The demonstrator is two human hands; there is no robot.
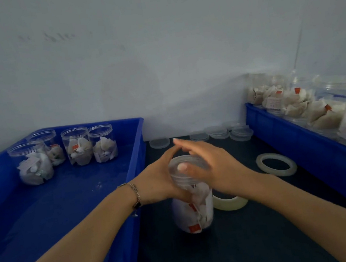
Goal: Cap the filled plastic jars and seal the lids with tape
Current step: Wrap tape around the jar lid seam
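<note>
Nearest, on the dark table (240, 244) between two crates: a clear plastic jar (193, 208), upright, packed with pale sachets. Gripped at the shoulder by the left hand (163, 182), fingers curled round the far side of the neck, bracelet (135, 194) on the wrist. Laid over the top, the right hand (213, 167), fingers nearly straight and loosely spread, thumb pressed onto the clear lid (187, 164) sitting on the mouth; whether fully threaded, impossible to tell. Probably light and thin-walled, so likely to flex if squeezed mid-body; smooth and a little slippery; better steadied at the stiffer ribbed neck, with the lid turned from its rim under a flat palm. Just behind the jar, touching or nearly so, a roll of clear tape (231, 203); a second tape roll (276, 163) farther right, lying flat. Beyond, loose spare lids (219, 134) in a row by the wall. At left, a blue crate (135, 158) holding four uncapped filled jars (77, 146) near its back. At right, another blue crate (302, 134) stacked with filled jars on their sides (297, 98), apparently capped.
</note>
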